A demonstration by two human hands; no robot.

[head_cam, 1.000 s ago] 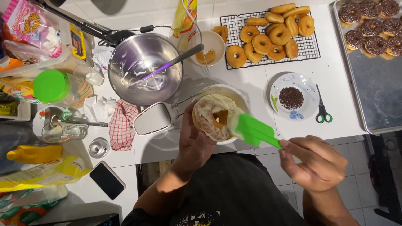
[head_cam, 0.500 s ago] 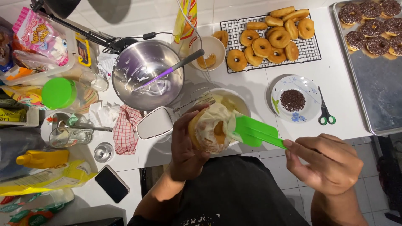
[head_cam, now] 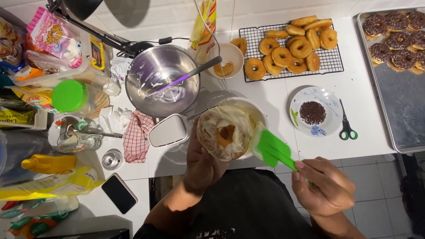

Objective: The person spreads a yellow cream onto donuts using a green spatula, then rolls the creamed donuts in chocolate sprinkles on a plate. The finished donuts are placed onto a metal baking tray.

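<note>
A white bench [head_cam: 265, 95] fills the view, with grey floor tiles [head_cam: 376, 208] showing past its near edge. The left hand [head_cam: 201, 161] has its grip closed under a frosted doughnut [head_cam: 225, 132], holding it up over a white bowl [head_cam: 256, 114] near the bench's front edge. The right hand [head_cam: 323, 188], off the bench edge and above the floor, has its grip closed around the handle of a green spatula [head_cam: 272, 148], whose blade lies just beside the doughnut's right side.

Behind the bowl stands a steel mixing bowl [head_cam: 161, 79] with a purple-handled utensil [head_cam: 186, 75] resting in it. Further back and to the right, a wire cooling rack [head_cam: 290, 46] carries plain doughnuts. A small plate [head_cam: 325, 99] of chocolate sprinkles [head_cam: 312, 112] sits right of the bowl, with green-handled scissors [head_cam: 346, 126] beside it. A baking tray [head_cam: 400, 95] at the right edge holds chocolate-topped doughnuts in its far part. The left side is crowded with packets, a yellow bottle [head_cam: 46, 163] and a phone [head_cam: 118, 193]; bare bench lies between plate and rack.
</note>
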